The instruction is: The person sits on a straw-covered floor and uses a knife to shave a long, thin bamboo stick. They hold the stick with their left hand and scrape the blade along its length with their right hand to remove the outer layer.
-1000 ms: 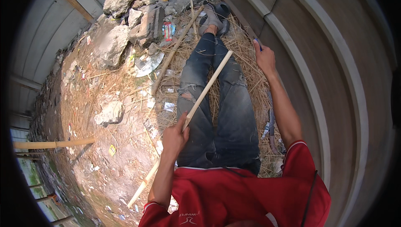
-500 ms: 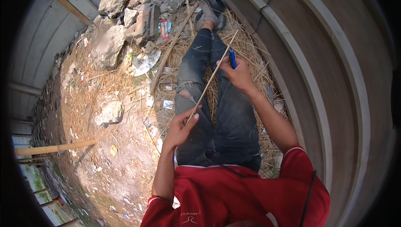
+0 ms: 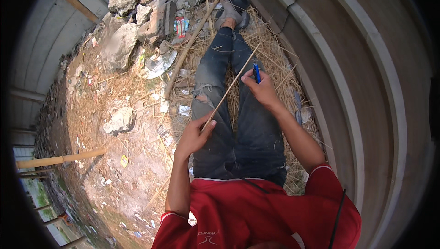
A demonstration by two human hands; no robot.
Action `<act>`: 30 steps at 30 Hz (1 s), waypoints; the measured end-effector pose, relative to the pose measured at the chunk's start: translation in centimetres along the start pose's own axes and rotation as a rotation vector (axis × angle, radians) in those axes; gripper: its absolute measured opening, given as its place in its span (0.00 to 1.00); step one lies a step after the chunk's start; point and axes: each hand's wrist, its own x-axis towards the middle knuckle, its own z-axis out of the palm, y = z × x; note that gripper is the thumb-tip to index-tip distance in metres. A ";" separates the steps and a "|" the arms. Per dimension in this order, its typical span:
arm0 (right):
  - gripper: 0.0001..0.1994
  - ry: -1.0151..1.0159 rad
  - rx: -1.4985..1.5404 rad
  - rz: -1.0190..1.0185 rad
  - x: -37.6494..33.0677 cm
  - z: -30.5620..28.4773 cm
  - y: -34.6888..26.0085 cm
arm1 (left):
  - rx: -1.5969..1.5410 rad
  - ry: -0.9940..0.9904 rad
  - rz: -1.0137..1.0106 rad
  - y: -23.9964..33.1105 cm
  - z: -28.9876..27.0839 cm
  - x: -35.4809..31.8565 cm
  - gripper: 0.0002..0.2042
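Note:
My left hand, above my left thigh, is closed on the lower end of a thin, pale bamboo stick. The stick slants up and to the right across my outstretched legs, its far tip free. In my right hand, above my right knee, is a blue-handled utility knife, gripped between thumb and fingers. The knife is just right of the stick's upper part; whether its blade touches the stick, I cannot tell.
Dry straw and shavings lie around my legs. A longer wooden pole rests on the ground to their left. Broken rocks are piled at the far left. A corrugated wall curves close along my right side.
My right hand with the knife has come slightly nearer to me and right, off the stick's line. The stick's far tip has dropped a little toward me.

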 end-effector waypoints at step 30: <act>0.29 0.369 -0.540 0.302 -4.4 -9.8 10.2 | 0.797 -0.226 0.031 0.6 3.3 1.7 0.20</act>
